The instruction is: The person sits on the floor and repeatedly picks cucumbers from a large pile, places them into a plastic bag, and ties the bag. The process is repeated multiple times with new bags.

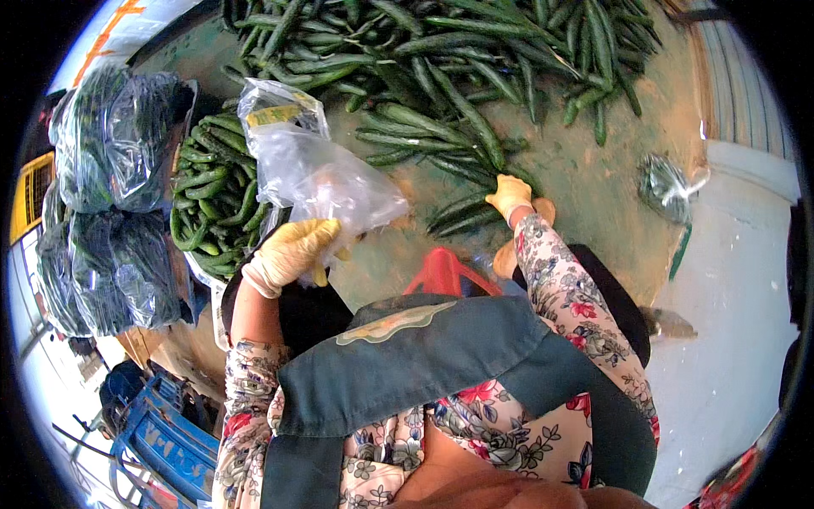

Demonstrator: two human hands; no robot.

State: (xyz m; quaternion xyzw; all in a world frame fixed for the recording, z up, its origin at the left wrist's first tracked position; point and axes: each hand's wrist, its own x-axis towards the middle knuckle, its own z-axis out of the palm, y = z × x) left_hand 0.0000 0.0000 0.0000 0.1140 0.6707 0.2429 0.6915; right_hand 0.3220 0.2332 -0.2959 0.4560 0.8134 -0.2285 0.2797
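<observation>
My left hand (pixel 292 254), in a pale yellow glove, grips a clear plastic bag (pixel 326 174) by its near end. The bag spreads away from me, crumpled, with a yellow printed patch near its far corner. To the right, my right hand (pixel 511 197), gloved the same way, is closed at the near end of a long green cucumber (pixel 462 106). Its fingertips are partly hidden from me. A few loose cucumbers (pixel 466 214) lie on the floor just left of that hand. Beyond them spreads a large heap of cucumbers (pixel 415 42).
A container of curved cucumbers (pixel 212 187) stands left of the plastic bag. Farther left are stacked clear bags of cucumbers (pixel 119 144). A red stool (pixel 443 270) is between my legs. A tied bag (pixel 666 188) lies at the right, and a blue metal cart (pixel 165 441) stands lower left.
</observation>
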